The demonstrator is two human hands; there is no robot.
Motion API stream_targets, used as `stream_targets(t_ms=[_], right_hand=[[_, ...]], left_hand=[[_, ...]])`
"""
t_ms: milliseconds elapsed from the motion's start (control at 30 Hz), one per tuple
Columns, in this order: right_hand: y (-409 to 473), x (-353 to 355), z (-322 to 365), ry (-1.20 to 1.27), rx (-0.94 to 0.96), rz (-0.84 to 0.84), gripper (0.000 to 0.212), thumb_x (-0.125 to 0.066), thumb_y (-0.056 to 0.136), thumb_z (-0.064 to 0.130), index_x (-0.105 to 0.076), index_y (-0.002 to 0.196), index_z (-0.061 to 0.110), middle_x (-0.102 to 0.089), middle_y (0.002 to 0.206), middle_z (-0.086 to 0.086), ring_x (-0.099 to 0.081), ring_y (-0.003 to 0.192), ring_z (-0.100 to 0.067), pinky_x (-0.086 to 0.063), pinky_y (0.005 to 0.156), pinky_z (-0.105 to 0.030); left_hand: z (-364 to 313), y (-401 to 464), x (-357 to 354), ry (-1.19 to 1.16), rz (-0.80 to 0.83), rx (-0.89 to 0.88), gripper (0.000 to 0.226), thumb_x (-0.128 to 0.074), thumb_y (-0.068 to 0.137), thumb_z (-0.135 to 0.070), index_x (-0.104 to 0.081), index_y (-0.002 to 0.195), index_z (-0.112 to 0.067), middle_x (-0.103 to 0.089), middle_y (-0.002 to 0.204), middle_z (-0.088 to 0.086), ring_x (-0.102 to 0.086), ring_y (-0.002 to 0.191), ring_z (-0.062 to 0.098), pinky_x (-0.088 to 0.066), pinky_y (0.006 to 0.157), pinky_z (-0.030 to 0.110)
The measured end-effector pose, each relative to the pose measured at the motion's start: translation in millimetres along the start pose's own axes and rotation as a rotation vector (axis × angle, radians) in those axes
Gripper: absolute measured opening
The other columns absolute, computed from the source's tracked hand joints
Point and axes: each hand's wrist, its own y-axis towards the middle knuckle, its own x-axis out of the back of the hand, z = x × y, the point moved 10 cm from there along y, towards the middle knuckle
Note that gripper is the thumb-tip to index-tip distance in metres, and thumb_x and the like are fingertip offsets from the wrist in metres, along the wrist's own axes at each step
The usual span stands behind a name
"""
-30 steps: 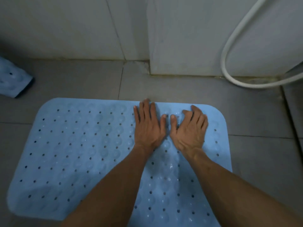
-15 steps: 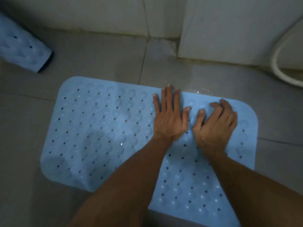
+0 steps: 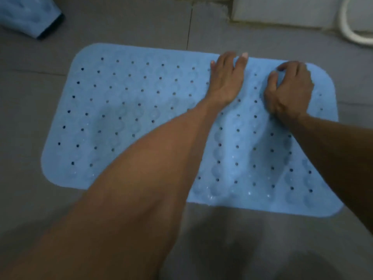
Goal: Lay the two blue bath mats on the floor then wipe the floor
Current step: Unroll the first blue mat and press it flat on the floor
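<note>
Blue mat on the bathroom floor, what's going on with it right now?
A person is pressing a blue bath mat flat onto the grey tiled floor. The left hand lies open near its far edge; the right hand has curled fingers on it. A second blue mat lies bunched at the upper left, not yet spread.
</note>
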Motion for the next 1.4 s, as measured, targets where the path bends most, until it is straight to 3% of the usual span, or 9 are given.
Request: stream_targets(t_ms=[67,167,300,400,467,700,900,1133,1400], right_hand=[[-2.1,-4.5,4.0,-0.038,0.007,0.046,0.048,-0.033,0.095,0.047,-0.056,0.118,0.012,-0.056,0.125,-0.015,-0.05,0.12,-0.036,-0.034,0.109,-0.046],[-25.0,-11.7,12.9,-0.148,-0.024,0.176,0.063,-0.02,0.099,0.048,-0.052,0.132,0.005,-0.048,0.141,-0.019,-0.038,0.138,-0.035,-0.019,0.12,-0.054],[-114.6,-4.1,82.0,-0.021,-0.013,0.183,0.06,-0.024,0.102,0.044,-0.045,0.144,0.008,-0.035,0.158,-0.015,-0.026,0.149,-0.03,-0.011,0.124,-0.048],[-175.6,-12.6,131.6,-0.008,0.111,0.238,0.056,-0.027,0.103,0.044,-0.042,0.147,0.013,-0.031,0.161,-0.012,-0.023,0.151,-0.027,-0.01,0.125,-0.046],[-186.5,-15.2,130.8,-0.004,0.087,0.241,0.053,-0.029,0.102,0.042,-0.044,0.145,0.016,-0.034,0.159,-0.008,-0.025,0.15,-0.025,-0.011,0.125,-0.046],[-186.7,-17.6,126.3,-0.004,0.047,0.247,0.05,-0.03,0.102,0.041,-0.046,0.143,0.018,-0.035,0.159,-0.004,-0.024,0.15,-0.023,-0.011,0.125,-0.047],[-176.2,-7.9,129.6,-0.045,0.034,0.184,0.047,-0.036,0.101,0.039,-0.051,0.139,0.016,-0.041,0.156,-0.005,-0.031,0.148,-0.024,-0.016,0.123,-0.048],[-181.1,-10.2,130.4,-0.055,0.024,0.162,0.043,-0.045,0.098,0.036,-0.057,0.133,0.014,-0.048,0.15,-0.007,-0.041,0.142,-0.027,-0.023,0.12,-0.049],[-178.0,-15.5,128.3,-0.03,0.013,0.223,0.043,-0.042,0.097,0.036,-0.052,0.135,0.018,-0.041,0.154,-0.004,-0.033,0.146,-0.024,-0.018,0.123,-0.048]], left_hand=[[11.3,-24.8,32.6,0.002,-0.063,-0.037,0.049,-0.031,0.102,-0.038,-0.045,0.138,-0.008,-0.043,0.147,0.01,-0.033,0.14,0.021,-0.007,0.119,0.036],[36.6,-91.1,80.6,0.391,-0.168,-0.173,0.054,-0.025,0.1,-0.039,-0.046,0.137,-0.005,-0.046,0.145,0.012,-0.034,0.14,0.026,-0.007,0.121,0.044],[80.6,-144.7,105.0,0.624,-0.11,-0.145,0.065,-0.018,0.098,-0.045,-0.04,0.141,-0.002,-0.035,0.152,0.019,-0.025,0.144,0.031,-0.008,0.121,0.048],[86.3,-149.1,106.4,0.653,-0.099,-0.139,0.064,-0.021,0.098,-0.045,-0.042,0.139,0.0,-0.036,0.151,0.022,-0.028,0.143,0.035,-0.013,0.12,0.051],[87.6,-149.6,101.4,0.682,-0.077,-0.143,0.064,-0.021,0.099,-0.044,-0.04,0.141,-0.001,-0.032,0.153,0.022,-0.025,0.145,0.035,-0.012,0.12,0.051],[88.9,-158.7,100.5,0.721,-0.068,-0.18,0.063,-0.018,0.101,-0.043,-0.035,0.146,-0.002,-0.024,0.157,0.019,-0.017,0.148,0.031,-0.012,0.12,0.051],[77.5,-154.6,112.7,0.748,-0.149,-0.13,0.063,-0.025,0.101,-0.043,-0.033,0.145,0.001,-0.023,0.156,0.024,-0.015,0.147,0.037,-0.012,0.119,0.055],[82.8,-156.2,102.7,0.789,-0.04,-0.093,0.064,-0.031,0.1,-0.043,-0.031,0.146,0.001,-0.02,0.157,0.024,-0.012,0.148,0.037,-0.012,0.117,0.058],[89.3,-150.8,99.0,0.829,0.018,-0.053,0.065,-0.022,0.1,-0.045,-0.028,0.148,-0.002,-0.014,0.158,0.023,-0.009,0.148,0.036,-0.008,0.118,0.057]])
